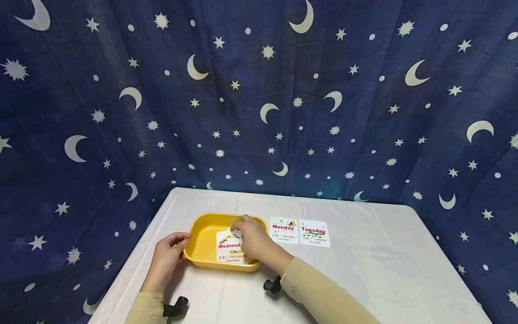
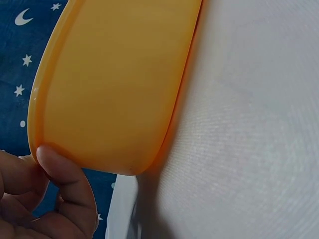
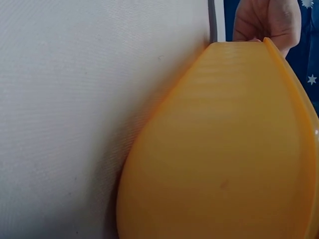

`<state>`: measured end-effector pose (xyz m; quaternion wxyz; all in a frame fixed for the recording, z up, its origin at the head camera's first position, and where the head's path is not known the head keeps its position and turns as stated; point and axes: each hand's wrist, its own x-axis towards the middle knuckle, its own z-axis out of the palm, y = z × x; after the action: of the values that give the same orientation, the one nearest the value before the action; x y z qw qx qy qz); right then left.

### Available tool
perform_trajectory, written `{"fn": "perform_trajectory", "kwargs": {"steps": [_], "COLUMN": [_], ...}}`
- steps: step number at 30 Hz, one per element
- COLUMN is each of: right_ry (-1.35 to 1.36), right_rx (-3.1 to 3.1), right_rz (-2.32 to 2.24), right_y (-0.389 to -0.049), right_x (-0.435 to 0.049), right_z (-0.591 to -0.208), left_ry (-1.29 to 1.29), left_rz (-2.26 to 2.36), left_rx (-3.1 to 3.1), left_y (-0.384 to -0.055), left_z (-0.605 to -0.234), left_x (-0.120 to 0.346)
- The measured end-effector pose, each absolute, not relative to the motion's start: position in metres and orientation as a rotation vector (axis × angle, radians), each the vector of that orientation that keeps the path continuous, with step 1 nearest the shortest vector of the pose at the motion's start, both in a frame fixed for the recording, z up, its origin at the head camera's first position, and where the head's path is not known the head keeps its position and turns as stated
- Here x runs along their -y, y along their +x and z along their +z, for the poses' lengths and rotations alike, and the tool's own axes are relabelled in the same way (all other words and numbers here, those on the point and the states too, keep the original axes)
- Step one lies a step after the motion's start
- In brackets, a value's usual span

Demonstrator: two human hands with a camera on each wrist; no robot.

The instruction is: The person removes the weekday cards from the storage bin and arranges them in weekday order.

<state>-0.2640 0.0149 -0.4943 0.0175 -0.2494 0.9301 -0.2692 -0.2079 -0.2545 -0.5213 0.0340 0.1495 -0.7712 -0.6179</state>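
Yellow plastic makes up the tray point(image 1: 202, 240), which sits on the white surface point(image 1: 224, 294) in the head view. Over its lower right part, at about 4 o'clock from its middle, is the Wednesday card point(image 1: 228, 253), tilted up; whether it touches the tray floor I cannot tell. Its large red "Wednesday" loses its end behind the right hand point(image 1: 254, 239); below come "星期三 Wednesday" and a bracketed phonetic line. That hand reaches in from 4 o'clock, its fingers bent and closed on the card's upper right part. At the tray's 9 o'clock, the left hand point(image 1: 167, 253) pinches the rim, thumb and fingers close together. Just beyond the tray, towards 3 o'clock, lies the Monday card point(image 1: 284, 230), reading "Monday" and "星期一 Monday"; next to it, farther out, the Tuesday card point(image 1: 314, 233) reads "Tuesday" and "星期二 Tuesday". Both have phonetics underneath.

In the left wrist view, the tray's outer side fills the middle; the left hand, at 7 o'clock, has its thumb pressed against the wall near the rim, fingers curled behind.

In the right wrist view, the tray's outside looms large, with the left hand at its far end, at 1 o'clock.
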Motion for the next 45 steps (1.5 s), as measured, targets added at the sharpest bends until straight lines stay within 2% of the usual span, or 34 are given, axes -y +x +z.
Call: {"fn": "perform_trajectory", "kwargs": {"steps": [12,25,45], "right_ry": [-0.745,-0.582,-0.451], "right_rx": [-2.8,-2.723,-2.781], "right_rz": [-1.053,-1.279,-1.387], "right_y": [-0.268,-0.276,-0.285], "right_x": [-0.027,-0.044,-0.087], "right_z": [-0.493,-0.486,-0.461], "left_ry": [0.466,0.485,0.464], "left_rz": [-1.894,-1.876,-1.912], "left_rx": [2.374,2.388,2.371], "left_y": [-0.207,-0.206,-0.209], "left_z": [-0.521,-0.519,-0.522], "left_x": [0.255,0.254,0.256]}}
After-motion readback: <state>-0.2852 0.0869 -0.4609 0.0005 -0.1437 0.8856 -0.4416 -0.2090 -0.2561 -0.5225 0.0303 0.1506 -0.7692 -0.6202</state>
